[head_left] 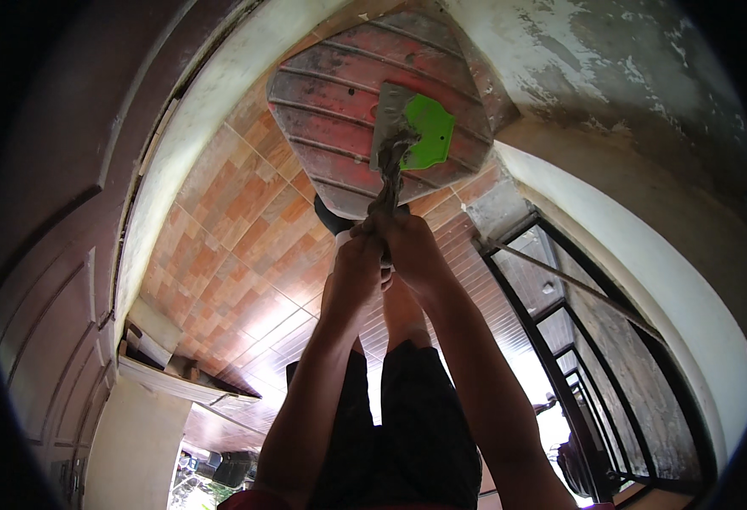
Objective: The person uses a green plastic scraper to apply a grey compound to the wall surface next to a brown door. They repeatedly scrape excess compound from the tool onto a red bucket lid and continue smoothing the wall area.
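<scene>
My left hand and my right hand are closed close together, one against the other. Both grip a dark, twisted length that looks like a wrung cloth. Its far end reaches over a bright green plate with a small hole and a grey flat piece beside it. Whether the cloth is fixed to these pieces I cannot tell. Behind them is a worn red and grey ribbed panel with cut corners. The fingers are partly hidden by my hands and the cloth.
Brown patterned tiles cover the floor. My dark-covered foot is at the panel's near edge. A brown panelled door stands left. At right are a black metal frame and a wall with peeling paint.
</scene>
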`<action>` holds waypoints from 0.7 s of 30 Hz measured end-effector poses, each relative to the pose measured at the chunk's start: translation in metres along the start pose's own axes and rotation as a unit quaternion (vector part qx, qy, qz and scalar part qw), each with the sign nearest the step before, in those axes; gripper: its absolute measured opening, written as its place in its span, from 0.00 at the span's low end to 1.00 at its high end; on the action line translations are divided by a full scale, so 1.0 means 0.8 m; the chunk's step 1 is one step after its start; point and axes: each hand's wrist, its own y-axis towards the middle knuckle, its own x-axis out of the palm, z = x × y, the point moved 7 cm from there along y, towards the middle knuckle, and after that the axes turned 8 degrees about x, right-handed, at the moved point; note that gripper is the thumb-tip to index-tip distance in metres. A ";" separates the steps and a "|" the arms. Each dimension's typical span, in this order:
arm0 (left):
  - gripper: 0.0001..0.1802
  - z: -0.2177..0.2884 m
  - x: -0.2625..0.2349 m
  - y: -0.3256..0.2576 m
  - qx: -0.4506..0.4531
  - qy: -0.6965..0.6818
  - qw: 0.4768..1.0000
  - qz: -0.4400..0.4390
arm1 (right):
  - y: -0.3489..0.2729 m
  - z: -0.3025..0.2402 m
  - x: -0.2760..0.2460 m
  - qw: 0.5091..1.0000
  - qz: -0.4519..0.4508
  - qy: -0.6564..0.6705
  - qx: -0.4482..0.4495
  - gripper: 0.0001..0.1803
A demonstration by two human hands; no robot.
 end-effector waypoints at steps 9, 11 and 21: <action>0.15 0.051 0.015 -0.013 0.262 0.343 0.899 0.069 | 0.019 -0.041 -0.002 0.993 0.038 -0.029 -0.106 0.14; 0.14 0.059 0.028 -0.020 0.281 0.455 0.843 0.059 | 0.020 -0.052 -0.004 0.992 0.021 0.016 -0.121 0.15; 0.20 0.040 0.009 -0.007 0.175 0.169 0.967 0.073 | -0.002 -0.023 0.003 0.988 -0.053 0.141 -0.039 0.12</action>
